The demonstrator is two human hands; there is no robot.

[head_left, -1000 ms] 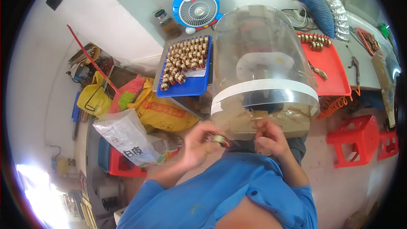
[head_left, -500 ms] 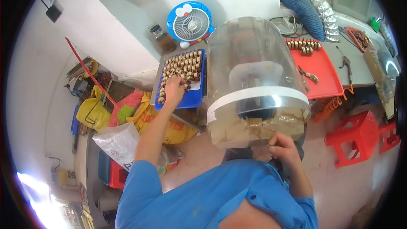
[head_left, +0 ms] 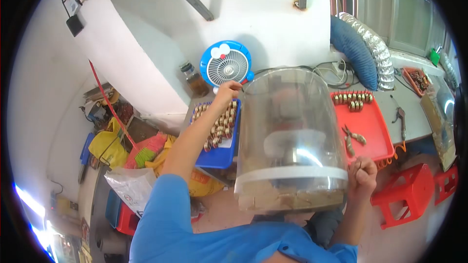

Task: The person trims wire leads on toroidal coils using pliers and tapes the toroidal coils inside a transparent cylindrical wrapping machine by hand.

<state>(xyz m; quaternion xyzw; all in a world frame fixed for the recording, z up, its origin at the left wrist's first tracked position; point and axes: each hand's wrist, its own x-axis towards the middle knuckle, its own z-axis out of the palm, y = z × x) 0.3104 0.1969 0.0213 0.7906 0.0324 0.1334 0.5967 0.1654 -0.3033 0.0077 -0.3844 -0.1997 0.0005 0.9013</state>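
My left hand (head_left: 227, 94) reaches over the far end of a blue tray (head_left: 216, 159), its fingertips close together beside the base of a blue fan (head_left: 226, 63). Whether they touch the fan I cannot tell. Rows of small coil-like parts with metal bands (head_left: 222, 129) stand in that tray. My right hand (head_left: 362, 174) is closed in a fist near the front corner of a red tray (head_left: 368, 122); anything inside it is hidden. Between my arms stands a clear plastic hood (head_left: 292, 117) with a white band across its front.
Pliers (head_left: 355, 137) and more coil-like parts (head_left: 355, 100) lie in the red tray. A dark jar (head_left: 195, 80) stands left of the fan. Flexible ducts (head_left: 365, 53) rise at the back right. Red stools (head_left: 407, 197) stand on the right, bags (head_left: 129, 182) on the left.
The view has tilted up. My left hand has left the parts in the blue tray and gone to the fan. My right hand has moved from the hood's front edge to its right side.
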